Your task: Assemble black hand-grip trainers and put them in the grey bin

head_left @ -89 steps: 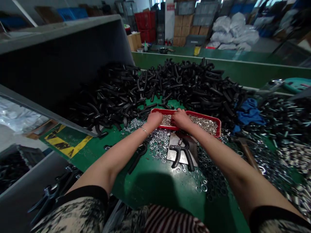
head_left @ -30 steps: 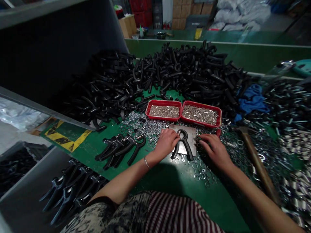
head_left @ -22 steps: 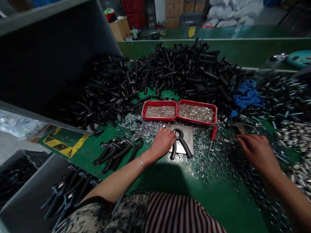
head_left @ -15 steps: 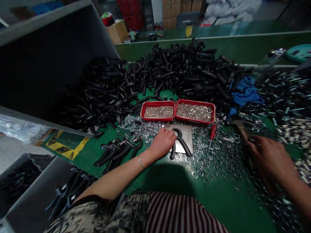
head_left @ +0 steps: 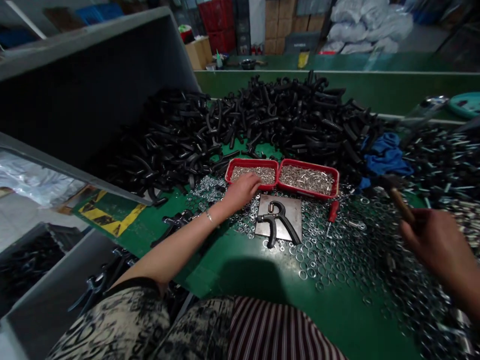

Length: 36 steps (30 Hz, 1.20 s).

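My left hand (head_left: pixel 243 191) is over the front rim of the left red tray (head_left: pixel 228 175), which holds small metal pins. Its fingers are pinched together, and anything between them is too small to make out. On a square metal plate (head_left: pixel 262 229) just in front lies a black hand gripper (head_left: pixel 288 228), its two handles spread toward me and a metal spring near its top. Off to the right, my right hand (head_left: pixel 437 237) is closed round the wooden handle of a hammer (head_left: pixel 402 205), held above the scattered rings. The hammer's dark head is blurred.
A second red tray (head_left: pixel 336 186) of longer pins adjoins the first. A red screwdriver (head_left: pixel 333 211) lies among loose metal rings (head_left: pixel 333 260). Black handles (head_left: pixel 262 115) are heaped behind, beside a tipped grey bin (head_left: pixel 165 55). A blue cloth (head_left: pixel 388 154) lies at right.
My left hand has left the black hand gripper and moved up to the left tray. My right hand has raised the hammer a little. The view has shifted slightly.
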Available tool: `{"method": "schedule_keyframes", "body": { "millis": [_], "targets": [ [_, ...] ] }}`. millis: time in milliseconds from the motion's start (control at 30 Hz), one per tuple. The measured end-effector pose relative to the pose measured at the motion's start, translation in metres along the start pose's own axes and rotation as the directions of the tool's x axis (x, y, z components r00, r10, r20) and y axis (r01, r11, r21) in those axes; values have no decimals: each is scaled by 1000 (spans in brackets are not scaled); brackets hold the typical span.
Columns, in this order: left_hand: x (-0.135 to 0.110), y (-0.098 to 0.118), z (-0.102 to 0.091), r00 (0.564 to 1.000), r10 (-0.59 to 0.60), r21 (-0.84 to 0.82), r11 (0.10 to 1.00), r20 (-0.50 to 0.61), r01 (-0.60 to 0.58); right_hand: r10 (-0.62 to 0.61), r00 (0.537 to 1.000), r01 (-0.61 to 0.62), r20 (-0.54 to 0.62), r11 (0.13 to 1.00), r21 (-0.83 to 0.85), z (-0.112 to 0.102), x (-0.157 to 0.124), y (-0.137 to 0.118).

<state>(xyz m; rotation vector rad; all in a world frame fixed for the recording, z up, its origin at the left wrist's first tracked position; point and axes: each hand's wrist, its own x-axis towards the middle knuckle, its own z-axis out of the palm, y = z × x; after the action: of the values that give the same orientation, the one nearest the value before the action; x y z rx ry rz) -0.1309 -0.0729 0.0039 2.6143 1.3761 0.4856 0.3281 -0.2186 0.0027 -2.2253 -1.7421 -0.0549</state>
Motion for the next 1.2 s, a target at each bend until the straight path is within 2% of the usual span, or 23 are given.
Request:
{"method": "schedule_keyframes", "body": {
  "millis": [67, 133, 200, 300, 367, 433, 467, 533, 600, 633, 700, 767, 800, 867, 933, 1000, 1033, 1067, 1133, 1200],
  "targets": [
    [27, -23, -10, 983, -166, 193, 970, 74, 149, 93, 974, -133, 206, 972, 192, -8, -11, -27],
    [48, -40, -13, 945, -284, 308, 924, 164, 224, 66, 931, -190, 359, 927, 323, -10, -27, -58],
    [59, -50, -10, 927, -313, 324, 916, 208, 237, -109, 892, -92, 439, 906, 413, -8, -43, -88],
    [58, -52, -1, 939, -273, 294, 933, 207, 206, -337, 821, 88, 461, 872, 481, -4, -58, -128],
    [52, -50, 4, 951, -242, 274, 944, 194, 185, -385, 830, 161, 404, 858, 488, -2, -59, -150],
    [46, -49, 6, 962, -220, 260, 950, 161, 173, -386, 854, 208, 350, 869, 449, 0, -56, -167],
    [44, -49, 5, 969, -208, 251, 953, 135, 170, -390, 847, 228, 361, 880, 417, 1, -53, -173],
    [40, -51, 4, 981, -185, 207, 964, 56, 170, -411, 784, 250, 466, 895, 369, 5, -49, -182],
    [37, -51, 1, 982, -174, 87, 980, -68, 179, -439, 712, 244, 548, 887, 392, 9, -47, -184],
    [35, -50, -1, 974, -179, -12, 984, -138, 179, -440, 715, 225, 543, 880, 418, 11, -47, -183],
    [29, -43, -3, 947, -218, -280, 948, -234, 149, -409, 778, 188, 477, 876, 444, 13, -49, -179],
    [21, -30, -2, 939, -268, -579, 809, -214, 99, -370, 812, 176, 451, 892, 416, 17, -50, -174],
    [16, -21, -1, 944, -286, -706, 702, -166, 89, -365, 800, 170, 477, 899, 404, 19, -50, -172],
    [4, -4, 5, 946, -322, -887, 448, -42, 113, -382, 742, 139, 551, 891, 431, 21, -46, -169],
    [-9, 10, 11, 929, -360, -968, 190, 87, 165, -382, 725, 42, 573, 855, 517, 19, -43, -168],
    [-20, 18, 17, 903, -376, -977, -30, 206, 211, -314, 758, -120, 571, 794, 596, 15, -43, -167],
    [-25, 21, 20, 895, -372, -969, -109, 247, 222, -259, 779, -209, 571, 751, 626, 14, -46, -167],
    [-28, 22, 21, 890, -368, -961, -163, 269, 223, -200, 794, -292, 574, 702, 649, 13, -49, -168],
    [-34, 24, 22, 890, -371, -957, -213, 265, 196, -108, 802, -423, 588, 592, 686, 15, -61, -168],
    [-36, 25, 23, 892, -389, -968, -188, 230, 168, -56, 795, -519, 605, 455, 724, 22, -76, -167]
  ]
}}
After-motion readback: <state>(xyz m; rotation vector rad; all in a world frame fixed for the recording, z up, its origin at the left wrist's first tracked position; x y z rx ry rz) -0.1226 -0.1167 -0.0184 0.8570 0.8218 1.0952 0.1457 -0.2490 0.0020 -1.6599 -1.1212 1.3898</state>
